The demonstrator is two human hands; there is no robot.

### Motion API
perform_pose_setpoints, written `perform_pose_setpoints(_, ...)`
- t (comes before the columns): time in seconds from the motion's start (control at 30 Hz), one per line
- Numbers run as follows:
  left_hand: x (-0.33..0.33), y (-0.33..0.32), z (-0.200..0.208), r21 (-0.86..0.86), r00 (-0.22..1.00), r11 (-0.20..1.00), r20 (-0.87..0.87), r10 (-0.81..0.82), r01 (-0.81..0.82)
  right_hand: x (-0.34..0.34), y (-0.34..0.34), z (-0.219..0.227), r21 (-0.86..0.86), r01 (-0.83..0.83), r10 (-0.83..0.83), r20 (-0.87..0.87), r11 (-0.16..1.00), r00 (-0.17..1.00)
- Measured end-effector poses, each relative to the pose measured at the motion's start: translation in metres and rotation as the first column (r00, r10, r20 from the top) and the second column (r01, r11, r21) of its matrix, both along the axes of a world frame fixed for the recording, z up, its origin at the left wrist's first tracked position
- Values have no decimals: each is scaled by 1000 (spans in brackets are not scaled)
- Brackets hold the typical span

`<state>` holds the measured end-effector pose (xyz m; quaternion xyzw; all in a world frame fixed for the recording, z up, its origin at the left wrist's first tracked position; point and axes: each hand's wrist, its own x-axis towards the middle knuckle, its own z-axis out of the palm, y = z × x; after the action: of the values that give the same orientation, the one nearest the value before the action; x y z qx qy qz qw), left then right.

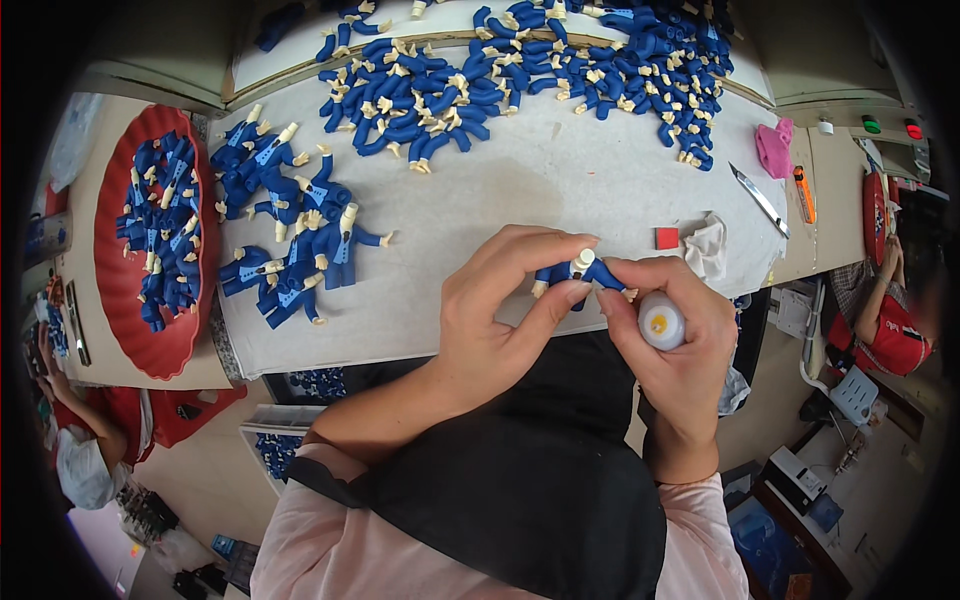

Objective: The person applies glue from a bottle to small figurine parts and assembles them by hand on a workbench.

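Near the front edge of the table, my left hand (488,318) pinches a small blue doll figure body (578,268) between thumb and fingers. A cream neck peg sticks up from the body, which has no head on it. My right hand (690,360) grips the figure's blue arm at its other side with thumb and forefinger. Tucked in the same palm is a small whitish squeeze bottle (663,326) with a yellow-orange spot at its end. Parts of the figure are hidden behind my fingers.
Loose blue arms with cream hands (430,95) lie heaped along the far side. Several assembled bodies (290,225) lie at the left, beside a red scalloped tray (115,270) holding more. To the right are a white cloth (706,248), a red block (666,238), and a blade (758,198).
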<state>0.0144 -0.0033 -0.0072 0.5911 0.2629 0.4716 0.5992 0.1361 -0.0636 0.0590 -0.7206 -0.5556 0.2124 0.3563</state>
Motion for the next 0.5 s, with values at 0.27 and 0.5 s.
perform_pose_setpoints(0.27,0,-3,0,-143,998,989,32,-45,49,1,1,-8,113,-120,100,169,986,981)
perform_pose_setpoints(0.5,-2,1,7,66,994,997,-109,-30,37,6,0,-12,171,-196,146,265,966,953)
